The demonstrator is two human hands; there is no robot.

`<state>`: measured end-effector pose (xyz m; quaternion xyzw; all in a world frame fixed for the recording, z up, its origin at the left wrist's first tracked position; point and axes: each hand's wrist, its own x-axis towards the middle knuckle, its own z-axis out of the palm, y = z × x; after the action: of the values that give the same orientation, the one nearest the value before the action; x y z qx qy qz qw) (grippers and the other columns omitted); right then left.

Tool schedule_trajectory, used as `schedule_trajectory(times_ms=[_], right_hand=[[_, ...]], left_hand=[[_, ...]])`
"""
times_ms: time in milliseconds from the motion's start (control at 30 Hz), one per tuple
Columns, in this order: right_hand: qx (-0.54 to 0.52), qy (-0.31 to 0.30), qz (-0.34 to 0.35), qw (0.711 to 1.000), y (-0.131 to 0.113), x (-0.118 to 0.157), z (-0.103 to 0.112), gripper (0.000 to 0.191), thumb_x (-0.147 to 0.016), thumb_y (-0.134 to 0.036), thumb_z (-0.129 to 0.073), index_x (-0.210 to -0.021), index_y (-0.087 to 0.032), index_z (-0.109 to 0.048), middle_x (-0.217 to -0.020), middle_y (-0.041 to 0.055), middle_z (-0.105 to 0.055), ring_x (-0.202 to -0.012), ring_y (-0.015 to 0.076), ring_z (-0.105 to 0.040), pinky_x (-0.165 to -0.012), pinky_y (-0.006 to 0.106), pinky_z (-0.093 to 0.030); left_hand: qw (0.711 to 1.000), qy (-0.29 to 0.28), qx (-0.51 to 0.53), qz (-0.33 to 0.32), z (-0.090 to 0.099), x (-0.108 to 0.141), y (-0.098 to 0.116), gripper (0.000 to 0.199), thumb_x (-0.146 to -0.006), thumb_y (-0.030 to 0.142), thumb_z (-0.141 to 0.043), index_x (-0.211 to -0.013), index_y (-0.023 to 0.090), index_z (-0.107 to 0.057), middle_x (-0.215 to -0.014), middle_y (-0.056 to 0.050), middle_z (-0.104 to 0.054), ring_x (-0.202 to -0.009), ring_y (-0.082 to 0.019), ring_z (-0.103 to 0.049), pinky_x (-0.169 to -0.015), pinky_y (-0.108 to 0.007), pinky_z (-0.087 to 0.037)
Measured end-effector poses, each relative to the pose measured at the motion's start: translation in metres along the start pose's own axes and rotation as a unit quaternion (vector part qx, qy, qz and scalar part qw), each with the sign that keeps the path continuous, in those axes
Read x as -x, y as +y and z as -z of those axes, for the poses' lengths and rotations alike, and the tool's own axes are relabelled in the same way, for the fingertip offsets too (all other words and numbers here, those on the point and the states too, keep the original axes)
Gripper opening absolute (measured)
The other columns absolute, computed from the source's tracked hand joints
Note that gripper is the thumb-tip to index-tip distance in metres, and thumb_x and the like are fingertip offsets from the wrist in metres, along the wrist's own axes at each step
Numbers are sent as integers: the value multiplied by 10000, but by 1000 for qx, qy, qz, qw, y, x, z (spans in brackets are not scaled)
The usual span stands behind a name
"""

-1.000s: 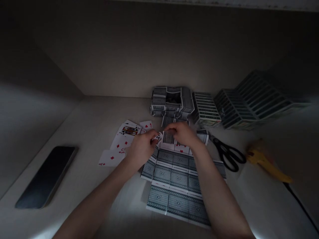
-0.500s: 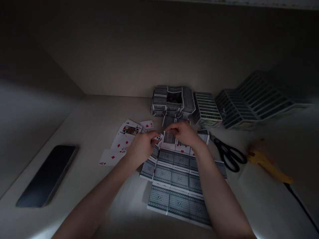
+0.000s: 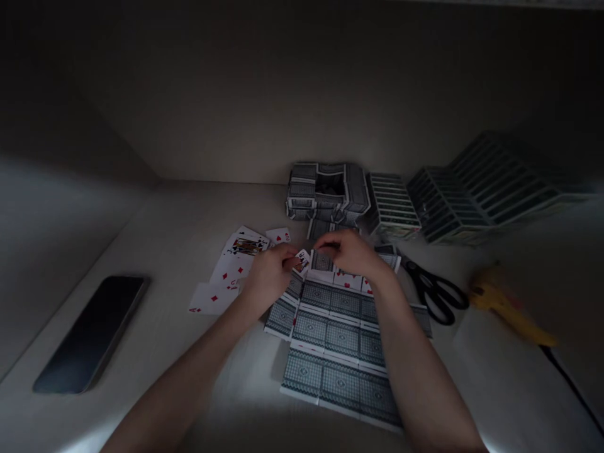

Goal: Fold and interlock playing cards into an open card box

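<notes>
My left hand point(image 3: 271, 274) is closed in a pinch on a small playing card piece point(image 3: 302, 259), whose printed corner sticks out past the fingertips. Close to its right, my right hand point(image 3: 346, 250) has its thumb and fingers pinched at the upright edge of a card panel point(image 3: 322, 260). That panel belongs to a stepped structure of playing cards point(image 3: 342, 380), patterned backs up, running toward me below both hands. Part of it is hidden under my right forearm. Left of my left hand lie loose playing cards point(image 3: 225, 267), face up.
A card-built model with an opening point(image 3: 306, 182) stands by the back wall. To its right are slatted card structures point(image 3: 394, 201). Black-handled scissors point(image 3: 436, 292) and a yellow glue gun point(image 3: 509, 308) with a cord lie at right. A dark phone point(image 3: 92, 333) lies at left.
My left hand's card piece has turned slightly and shows more of its printed face. My right hand stays at the panel edge. The view has shifted very slightly.
</notes>
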<state>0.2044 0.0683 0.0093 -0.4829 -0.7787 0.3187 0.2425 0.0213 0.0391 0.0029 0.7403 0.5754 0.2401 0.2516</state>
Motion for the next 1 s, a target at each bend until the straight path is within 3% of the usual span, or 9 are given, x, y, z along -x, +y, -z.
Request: schedule_trajectory(times_ms=[267,533,800,1000], right_hand=[[26,-14,15,999,-7,0,-2,296,-663,-13,-475,-777,-189,-683,-765,-1,-689,-710,126,-606,-641,209,-417],[39,-22,24,999,-14,0,-4,317,-649,2,-460,-781,-178,-685,-740,2,-687,-699,122,-604,-622,200,-403],[48,-22,18,998,-12,0,-5,322,-645,-7,-456,-785,-178,-690,-753,9,-694,-709,131,-611,-632,200,-411],[49,-16,19,998,-11,-1,-7,340,-646,-14,-464,-822,-191,-694,-774,4,-698,-725,136,-617,-634,198,-416]], left_hand=[[996,-37,-70,-39,6,0,5,206,-781,187,-452,-822,222,-651,-780,-1,-685,-713,-146,-617,-618,-219,-411],[984,-57,-164,-33,9,0,12,229,-753,157,-441,-809,219,-653,-755,-14,-676,-713,-159,-607,-608,-228,-392],[962,-74,-261,-39,11,-2,23,235,-736,152,-417,-746,193,-648,-711,-83,-662,-687,-219,-614,-595,-281,-406],[956,-92,-276,-47,10,-3,27,219,-694,129,-449,-785,158,-646,-732,-123,-655,-725,-249,-617,-627,-310,-427]])
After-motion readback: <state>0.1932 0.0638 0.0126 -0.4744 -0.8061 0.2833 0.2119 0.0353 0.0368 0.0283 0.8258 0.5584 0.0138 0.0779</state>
